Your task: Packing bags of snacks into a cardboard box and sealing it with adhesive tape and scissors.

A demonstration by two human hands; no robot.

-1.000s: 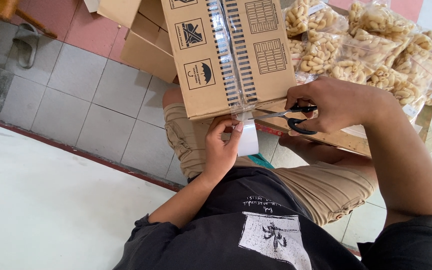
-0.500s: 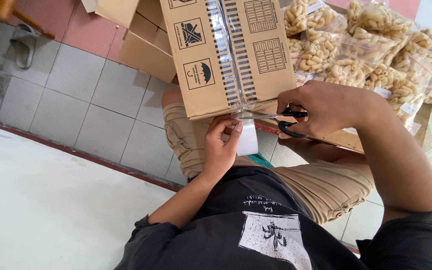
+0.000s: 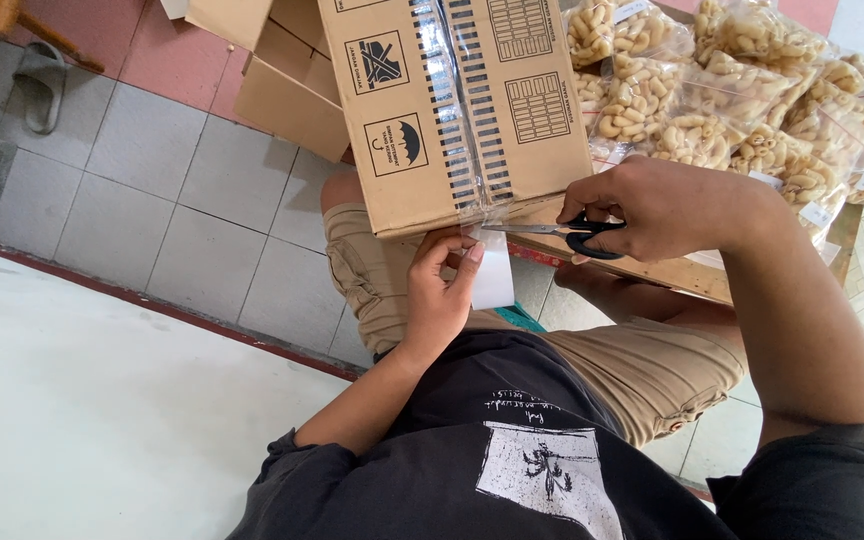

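A brown cardboard box (image 3: 422,110) rests on my lap, sealed along its middle with clear tape over a striped band (image 3: 472,100). My left hand (image 3: 440,290) pinches the loose end of the tape strip (image 3: 495,270) hanging below the box's near edge. My right hand (image 3: 657,205) grips black-handled scissors (image 3: 572,232), blades pointing left to the tape at the box edge.
Several clear bags of pale curled crackers (image 3: 742,90) pile up at the right on a wooden surface (image 3: 652,270). More open cardboard boxes (image 3: 282,70) lie on the tiled floor (image 3: 152,190) behind. A grey sandal (image 3: 40,80) sits far left. A white surface (image 3: 82,420) fills the lower left.
The scissors in my right hand have slid left toward the tape at the box edge. My left hand keeps hold of the tape end.
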